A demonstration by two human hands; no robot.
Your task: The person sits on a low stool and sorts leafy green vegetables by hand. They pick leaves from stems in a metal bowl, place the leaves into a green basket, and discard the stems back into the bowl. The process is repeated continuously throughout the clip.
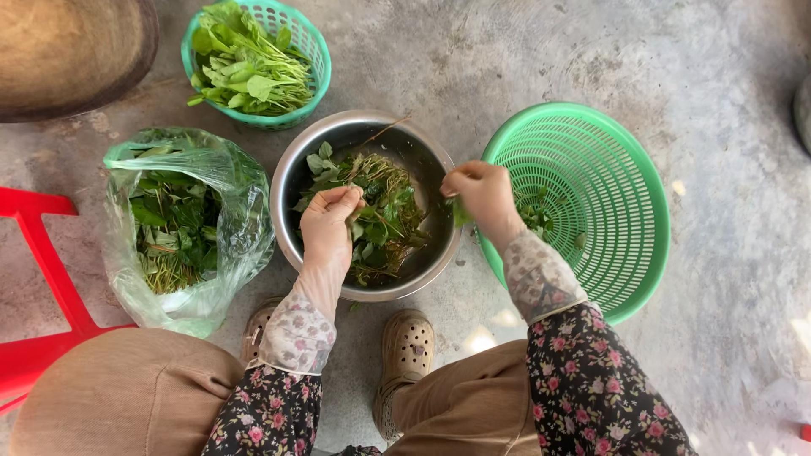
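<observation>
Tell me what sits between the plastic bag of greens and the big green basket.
In the head view, the steel bowl of stems and leaves sits between the plastic bag and the big green basket.

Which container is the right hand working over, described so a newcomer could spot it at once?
Start at the steel bowl of stems in the middle of the concrete floor. Just to its right, by the right hand, lies the large green basket. Unlike the small green basket at the top, heaped with leaves, and the plastic bag on the left, it is wide and nearly empty.
</observation>
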